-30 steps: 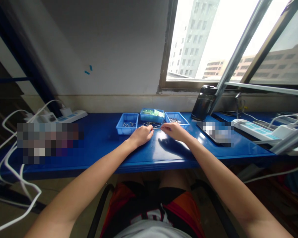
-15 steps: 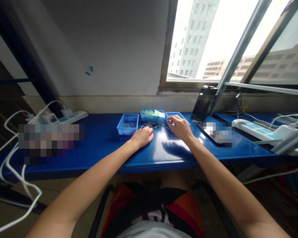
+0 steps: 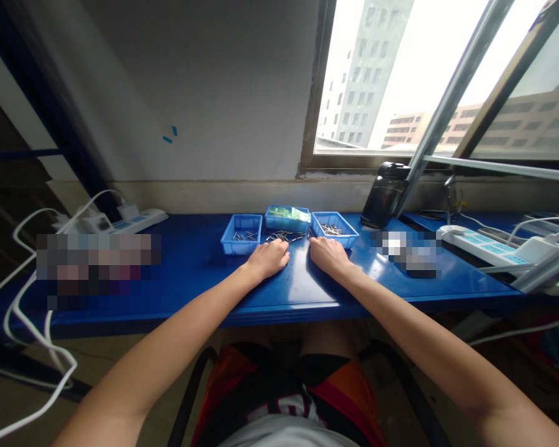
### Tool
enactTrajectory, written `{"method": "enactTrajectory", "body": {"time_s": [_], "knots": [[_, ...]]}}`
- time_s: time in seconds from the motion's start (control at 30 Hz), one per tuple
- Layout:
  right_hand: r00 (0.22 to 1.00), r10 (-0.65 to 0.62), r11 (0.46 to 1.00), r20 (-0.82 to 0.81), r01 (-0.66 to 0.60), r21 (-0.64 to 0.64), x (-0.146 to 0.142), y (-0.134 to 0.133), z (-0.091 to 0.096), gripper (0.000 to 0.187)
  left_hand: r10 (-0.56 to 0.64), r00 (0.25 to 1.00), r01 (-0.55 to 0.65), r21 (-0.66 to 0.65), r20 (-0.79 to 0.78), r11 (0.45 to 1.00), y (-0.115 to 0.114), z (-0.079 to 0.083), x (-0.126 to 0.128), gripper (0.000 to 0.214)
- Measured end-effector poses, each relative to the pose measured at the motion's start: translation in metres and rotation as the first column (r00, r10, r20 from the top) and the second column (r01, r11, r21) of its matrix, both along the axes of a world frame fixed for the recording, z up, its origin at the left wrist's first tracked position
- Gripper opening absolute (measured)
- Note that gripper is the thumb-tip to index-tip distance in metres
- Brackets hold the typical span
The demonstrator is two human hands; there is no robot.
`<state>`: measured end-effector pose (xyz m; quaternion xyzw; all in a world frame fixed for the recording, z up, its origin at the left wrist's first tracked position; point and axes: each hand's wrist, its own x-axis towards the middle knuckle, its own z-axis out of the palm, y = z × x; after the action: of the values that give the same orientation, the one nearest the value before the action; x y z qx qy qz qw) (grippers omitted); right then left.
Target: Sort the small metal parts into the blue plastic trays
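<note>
My left hand [image 3: 269, 257] rests on the blue table with its fingers curled closed. A loose pile of thin, dark metal pieces like screws [image 3: 286, 236] lies just beyond its fingertips. My right hand [image 3: 330, 254] is lowered to the tabletop, fingers bent and closed, in front of the right blue bin [image 3: 355, 236]. Similar metal pieces [image 3: 330, 230] fill the bottom of that bin. Left of the pile, another blue bin [image 3: 241, 247] holds several more. Whatever either hand may hold is hidden behind its fingers.
Behind the pile stands a third blue bin [image 3: 274, 222] with a shiny green packet [image 3: 289, 213]. A black bottle [image 3: 384, 195] is at the back right. White power strips [image 3: 142, 220] and cables are at both sides. Blurred items lie left and right on the table [image 3: 190, 279].
My right hand has come down and towards me from over the right bin to the tabletop, uncovering the metal pieces in that bin. My left hand has stayed in place.
</note>
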<state>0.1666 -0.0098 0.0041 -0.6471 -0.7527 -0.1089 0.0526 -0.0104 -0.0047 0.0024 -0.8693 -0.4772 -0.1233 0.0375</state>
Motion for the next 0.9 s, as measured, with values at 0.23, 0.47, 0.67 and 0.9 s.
{"method": "enactTrajectory", "body": {"time_s": [0.23, 0.47, 0.67, 0.9], "knots": [[0.991, 0.115, 0.993, -0.075, -0.112, 0.045, 0.010, 0.005, -0.003, 0.030, -0.024, 1.000, 0.024, 0.014, 0.005, 1.000, 0.001, -0.001, -0.001, 0.026], [0.866, 0.436, 0.899, -0.244, -0.434, 0.063, 0.009, 0.008, -0.004, 0.026, -0.040, 0.999, 0.039, 0.024, 0.020, 0.999, 0.003, -0.002, -0.002, 0.028], [0.752, 0.585, 0.804, -0.304, -0.587, 0.097, 0.008, 0.007, -0.008, 0.025, -0.108, 0.994, 0.109, 0.015, -0.013, 0.994, 0.004, -0.002, -0.003, 0.026], [0.736, 0.600, 0.797, -0.315, -0.587, 0.146, 0.010, 0.010, -0.008, 0.023, -0.099, 0.995, 0.099, -0.021, 0.002, 0.995, 0.003, 0.000, -0.003, 0.022]]}}
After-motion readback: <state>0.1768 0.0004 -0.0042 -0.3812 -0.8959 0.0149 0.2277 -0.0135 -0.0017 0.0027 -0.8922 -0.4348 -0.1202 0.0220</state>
